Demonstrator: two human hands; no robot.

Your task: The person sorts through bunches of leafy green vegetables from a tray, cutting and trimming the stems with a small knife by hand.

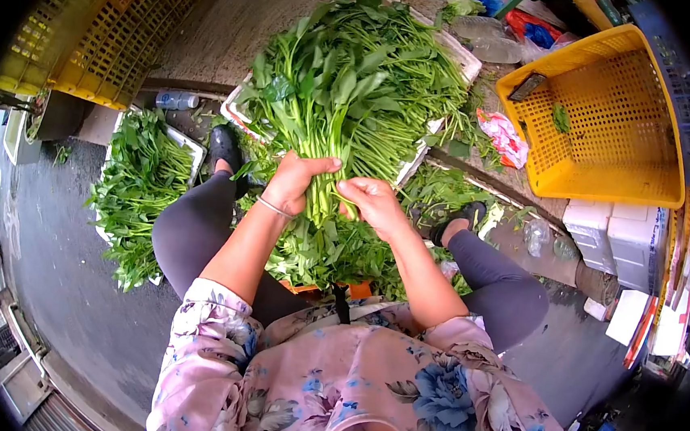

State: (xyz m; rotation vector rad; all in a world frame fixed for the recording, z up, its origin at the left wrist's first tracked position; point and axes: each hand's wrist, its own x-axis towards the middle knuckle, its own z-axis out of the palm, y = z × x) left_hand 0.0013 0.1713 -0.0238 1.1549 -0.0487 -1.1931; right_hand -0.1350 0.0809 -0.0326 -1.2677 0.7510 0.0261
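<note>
My left hand (295, 181) is wrapped round the stems of a bunch of water spinach (319, 136), its thumb lying across them. On the other side of the bunch, my right hand (372, 204) pinches stems between thumb and fingers. The bunch's leaves point away from me. Just beyond it, a large heap of the same long-stemmed greens (396, 82) fills a white foam tray (464, 56). Loose greens (309, 253) lie below my hands, between my legs. Exactly which stems the right fingers grip is partly hidden.
To the left, more greens (140, 191) lie in another white tray (196, 145), near a plastic bottle (177, 101). Yellow crates (125, 28) stand at the upper left. A yellow basket (550, 187) sits at the right, above white boxes (635, 242). Pink-and-white plastic (501, 139) lies beside it.
</note>
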